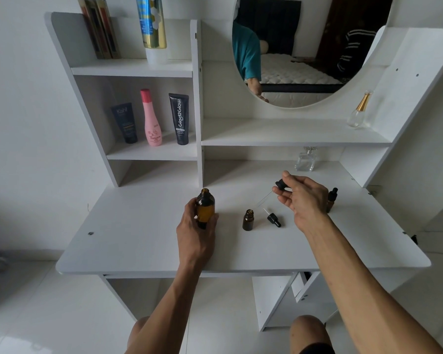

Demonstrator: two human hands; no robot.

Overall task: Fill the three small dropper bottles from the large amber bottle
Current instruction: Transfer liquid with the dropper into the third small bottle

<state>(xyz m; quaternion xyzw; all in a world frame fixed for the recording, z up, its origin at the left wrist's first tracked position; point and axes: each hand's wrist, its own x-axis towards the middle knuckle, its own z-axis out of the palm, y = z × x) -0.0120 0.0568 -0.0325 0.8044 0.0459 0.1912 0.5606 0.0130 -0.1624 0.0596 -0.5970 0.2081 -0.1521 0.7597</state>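
Note:
My left hand (195, 228) grips the large amber bottle (205, 205), which stands upright and uncapped on the white desk (128, 241). To its right stands a small amber dropper bottle (248, 220), open at the top. A short black dropper cap (273, 218) lies on the desk beside it. My right hand (301, 198) pinches the black bulb of a long glass dropper (274, 190), held above the desk with its tip pointing down-left. Behind my right hand stands a second small dropper bottle (332, 199), capped. A third small bottle is not visible.
A clear square perfume bottle (305, 160) stands at the back of the desk. Tubes and a pink bottle (152, 118) fill the left shelf. A gold-necked glass bottle (357, 113) sits on the right shelf under the round mirror (307, 47).

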